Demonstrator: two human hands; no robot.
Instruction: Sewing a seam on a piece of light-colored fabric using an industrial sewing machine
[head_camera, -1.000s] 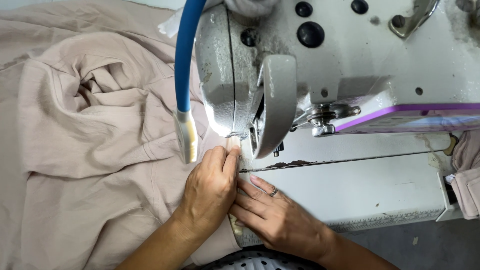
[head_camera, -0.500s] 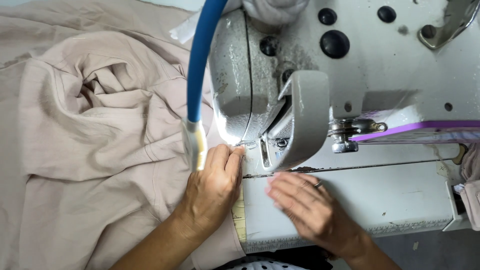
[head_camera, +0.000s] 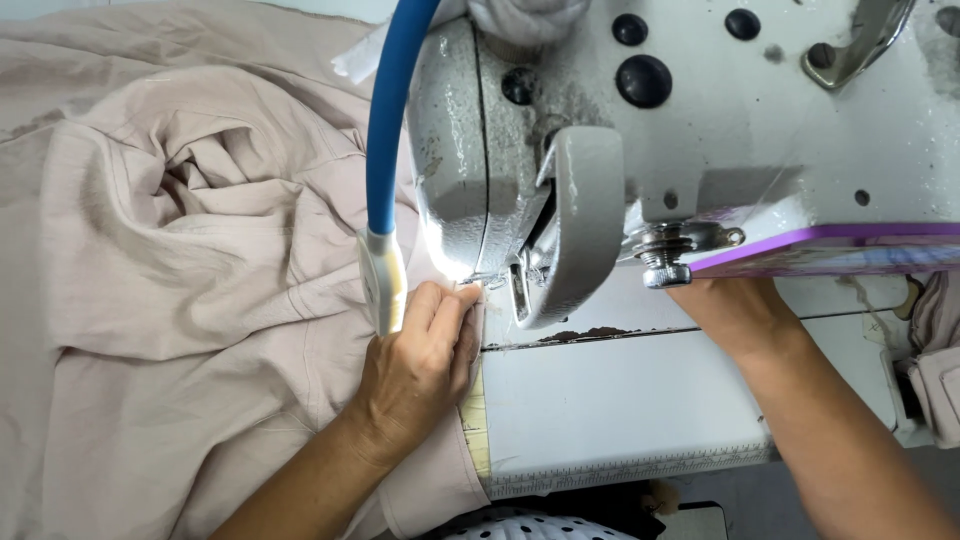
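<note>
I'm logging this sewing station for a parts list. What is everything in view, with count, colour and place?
Fabric: one, beige, crumpled over the left half, its edge at the needle area.
Sewing machine: one, grey-white, upper right, with a purple strip along its lower edge.
Flexible lamp arm: one, blue with a pale head, in front of the machine, above the left hand.
Machine table: one, white, lower centre, with a ruler scale along its front edge.
Left hand: one, flat on the fabric edge, fingertips at the needle area.
Right hand: one, reaching under the machine's right side, fingers hidden.
</note>
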